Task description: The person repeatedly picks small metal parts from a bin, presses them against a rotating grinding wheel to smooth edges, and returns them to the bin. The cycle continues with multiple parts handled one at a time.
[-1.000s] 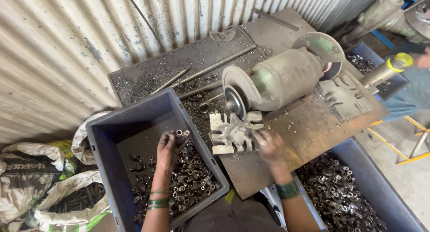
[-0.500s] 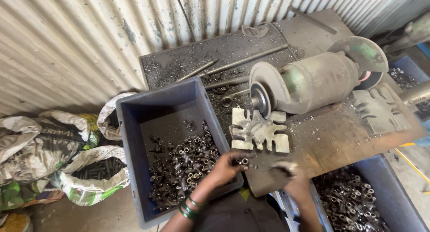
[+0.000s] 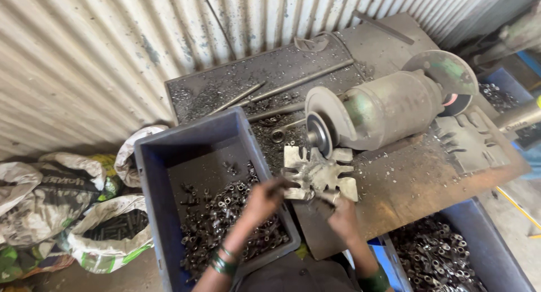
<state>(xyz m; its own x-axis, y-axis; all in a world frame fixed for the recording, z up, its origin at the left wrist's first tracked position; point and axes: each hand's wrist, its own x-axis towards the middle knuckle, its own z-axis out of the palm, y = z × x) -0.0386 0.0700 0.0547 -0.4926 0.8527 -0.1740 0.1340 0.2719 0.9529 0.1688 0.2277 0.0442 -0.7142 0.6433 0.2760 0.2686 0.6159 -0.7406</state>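
So the small metal pieces (image 3: 225, 213) are mostly piled in the near half of the blue bin (image 3: 152, 157), dark little ring or nut-like bits, and the far half of the bin is nearly bare. The left hand (image 3: 264, 199) is right over the bin's right wall, reaching toward the notched metal jig plate (image 3: 318, 174) that sits on the counter (image 3: 406, 185) just in front of the bench grinder (image 3: 383, 109). Its fingers look curled together as if pinching one of those pieces, but it's blurry, so I can't tell for sure what's in there. The right hand (image 3: 344, 216) rests at the near edge of the jig, fingers bent down onto it; whether it's holding anything, can't tell either. My read is this is the loading step, a piece coming from the bin to the jig by the small wheel (image 3: 318, 134). Next move would call for seating a piece squarely in a slot and keeping fingertips off that wheel. Further out, a few long rods (image 3: 293, 86) lie on the back tray, a second bin of parts (image 3: 439, 258) sits lower right, and sacks (image 3: 73, 213) are slumped against the corrugated wall (image 3: 112, 44).
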